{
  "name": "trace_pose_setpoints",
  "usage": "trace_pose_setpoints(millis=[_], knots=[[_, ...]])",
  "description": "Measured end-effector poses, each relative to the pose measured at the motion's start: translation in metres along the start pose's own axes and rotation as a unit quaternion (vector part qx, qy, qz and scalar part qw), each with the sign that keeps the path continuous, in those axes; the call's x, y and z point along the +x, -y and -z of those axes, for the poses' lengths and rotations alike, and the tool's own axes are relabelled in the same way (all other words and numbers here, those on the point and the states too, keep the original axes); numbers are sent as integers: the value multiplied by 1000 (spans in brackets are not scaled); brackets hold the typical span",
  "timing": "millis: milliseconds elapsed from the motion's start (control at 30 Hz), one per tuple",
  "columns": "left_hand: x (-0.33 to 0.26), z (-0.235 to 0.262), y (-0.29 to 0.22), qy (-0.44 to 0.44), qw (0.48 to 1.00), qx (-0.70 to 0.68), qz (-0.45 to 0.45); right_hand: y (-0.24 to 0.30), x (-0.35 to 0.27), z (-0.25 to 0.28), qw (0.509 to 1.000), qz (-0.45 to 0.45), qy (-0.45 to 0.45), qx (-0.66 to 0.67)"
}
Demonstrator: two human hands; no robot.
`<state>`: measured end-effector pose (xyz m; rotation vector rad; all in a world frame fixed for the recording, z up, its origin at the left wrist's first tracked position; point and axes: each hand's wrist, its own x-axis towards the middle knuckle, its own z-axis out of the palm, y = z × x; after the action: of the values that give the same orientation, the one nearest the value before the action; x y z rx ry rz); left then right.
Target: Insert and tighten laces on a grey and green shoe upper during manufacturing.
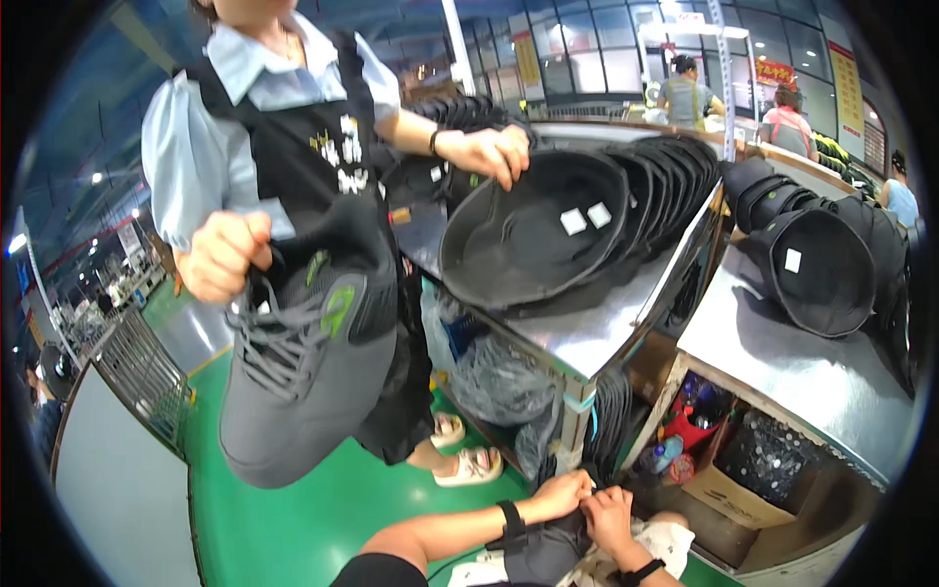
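Low in the view, close to my lap, my left hand (560, 495) and my right hand (610, 521) meet with bent fingers. Both are closed at a small dark bit that I cannot make out. Under them a dark grey piece (548, 556) lies over my light patterned clothing; its kind is unclear. In front of me a person in a black apron (293, 147) holds up a grey lace-up sneaker (308, 377) with green accents. That person's other hand (486, 154) grips the rim of a black shell-shaped piece (538, 225) bearing two white labels.
A metal table (587, 342) carries a row of nested black pieces. On a second table (743, 313) at right sit more black pieces (822, 274). Below are a cardboard box (748, 501), bottles (668, 453) and plastic bags (504, 377). A grey panel (122, 479) stands left.
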<state>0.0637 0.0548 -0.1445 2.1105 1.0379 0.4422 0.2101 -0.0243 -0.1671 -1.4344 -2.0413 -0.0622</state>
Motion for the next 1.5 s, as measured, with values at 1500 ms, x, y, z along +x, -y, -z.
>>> trace_pose_setpoints(millis=[1500], knots=[[-63,28,-15,-112,971,191,-85,-6,-2,4,960,-156,106,206]])
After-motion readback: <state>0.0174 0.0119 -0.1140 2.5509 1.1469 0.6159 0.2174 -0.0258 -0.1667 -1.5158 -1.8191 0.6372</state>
